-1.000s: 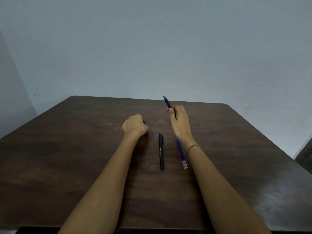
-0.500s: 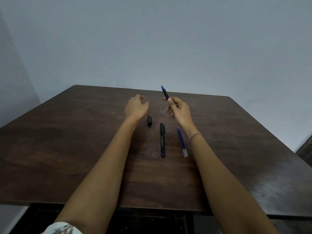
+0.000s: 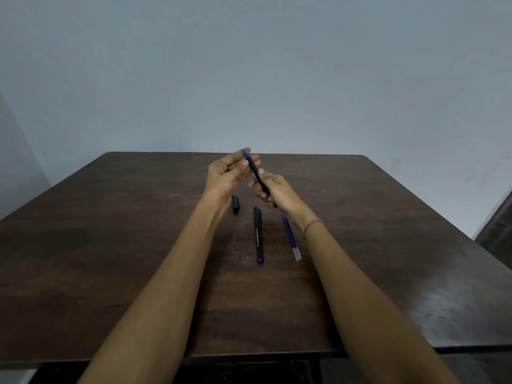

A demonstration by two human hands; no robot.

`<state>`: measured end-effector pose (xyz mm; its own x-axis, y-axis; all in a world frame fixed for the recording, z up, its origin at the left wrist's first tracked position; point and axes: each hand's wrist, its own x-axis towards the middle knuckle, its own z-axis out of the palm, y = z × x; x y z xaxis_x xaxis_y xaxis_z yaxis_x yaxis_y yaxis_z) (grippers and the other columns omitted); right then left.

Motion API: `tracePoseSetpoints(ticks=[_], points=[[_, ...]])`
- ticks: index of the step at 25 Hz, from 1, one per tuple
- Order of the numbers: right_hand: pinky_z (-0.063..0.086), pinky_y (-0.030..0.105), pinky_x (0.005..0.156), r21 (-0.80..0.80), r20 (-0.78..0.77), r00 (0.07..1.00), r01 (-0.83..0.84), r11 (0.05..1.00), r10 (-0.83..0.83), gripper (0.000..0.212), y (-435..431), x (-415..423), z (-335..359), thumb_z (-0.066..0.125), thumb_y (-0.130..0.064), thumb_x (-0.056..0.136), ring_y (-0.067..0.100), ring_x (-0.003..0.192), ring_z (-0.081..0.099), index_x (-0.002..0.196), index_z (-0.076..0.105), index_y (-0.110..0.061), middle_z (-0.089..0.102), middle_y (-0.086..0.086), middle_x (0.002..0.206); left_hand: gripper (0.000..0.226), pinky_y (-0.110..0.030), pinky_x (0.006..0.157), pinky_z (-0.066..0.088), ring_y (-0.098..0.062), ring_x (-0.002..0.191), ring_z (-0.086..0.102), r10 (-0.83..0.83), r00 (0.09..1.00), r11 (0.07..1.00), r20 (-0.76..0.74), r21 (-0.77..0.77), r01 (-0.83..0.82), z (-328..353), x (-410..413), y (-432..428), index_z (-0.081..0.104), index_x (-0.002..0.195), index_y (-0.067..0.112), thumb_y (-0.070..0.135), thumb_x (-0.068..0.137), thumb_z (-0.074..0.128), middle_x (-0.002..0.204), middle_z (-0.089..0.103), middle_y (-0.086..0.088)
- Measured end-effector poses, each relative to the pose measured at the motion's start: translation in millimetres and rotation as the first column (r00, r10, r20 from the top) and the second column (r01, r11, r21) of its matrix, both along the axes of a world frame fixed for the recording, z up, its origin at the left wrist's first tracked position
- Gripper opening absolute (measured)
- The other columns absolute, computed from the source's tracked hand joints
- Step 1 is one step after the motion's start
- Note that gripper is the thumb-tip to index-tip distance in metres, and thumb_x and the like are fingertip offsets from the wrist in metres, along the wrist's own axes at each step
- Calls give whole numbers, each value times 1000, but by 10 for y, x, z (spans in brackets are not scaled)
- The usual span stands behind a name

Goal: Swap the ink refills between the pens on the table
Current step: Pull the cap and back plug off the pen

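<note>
My right hand (image 3: 277, 191) grips the lower part of a black pen barrel (image 3: 256, 173) that points up and away, its blue end at the top. My left hand (image 3: 228, 173) is raised beside it, and its fingertips touch the blue end. On the dark wooden table (image 3: 110, 245) lie a short black pen cap (image 3: 235, 203), a second black pen (image 3: 259, 235) with a blue tip toward me, and two blue ink refills (image 3: 291, 239) side by side under my right wrist.
The table's far edge meets a plain grey wall. Its near edge runs below my forearms. A dark piece of furniture (image 3: 496, 225) shows at the right edge of the view.
My left hand has left the black cap on the table and risen to the pen's blue end. My right hand has brought the pen lower and toward the left hand.
</note>
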<state>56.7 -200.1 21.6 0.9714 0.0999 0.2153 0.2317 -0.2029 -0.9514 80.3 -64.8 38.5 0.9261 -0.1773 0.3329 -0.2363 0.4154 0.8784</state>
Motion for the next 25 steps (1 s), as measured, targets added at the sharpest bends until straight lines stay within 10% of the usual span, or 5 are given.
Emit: tracePoseSetpoints(ticks=[10, 25], points=[[29, 17, 48, -82, 95, 996, 10, 997, -2, 33, 43, 93, -35, 39, -35, 101, 2, 46, 36, 79, 54, -15, 42, -3, 58, 16, -26, 69, 58, -16, 70, 70, 148, 988, 981, -51, -120, -154, -12, 17, 17, 65, 95, -2, -5, 79, 67, 75, 72, -6], [38, 24, 59, 20, 15, 998, -66, 998, 65, 26, 110, 91, 18, 28, -19, 100, 8, 57, 44, 98, 53, -11, 54, -3, 66, 30, -33, 80, 55, -21, 83, 69, 148, 987, 989, 58, 3, -148, -20, 16, 0, 58, 114, -8, -6, 84, 60, 95, 68, -18]])
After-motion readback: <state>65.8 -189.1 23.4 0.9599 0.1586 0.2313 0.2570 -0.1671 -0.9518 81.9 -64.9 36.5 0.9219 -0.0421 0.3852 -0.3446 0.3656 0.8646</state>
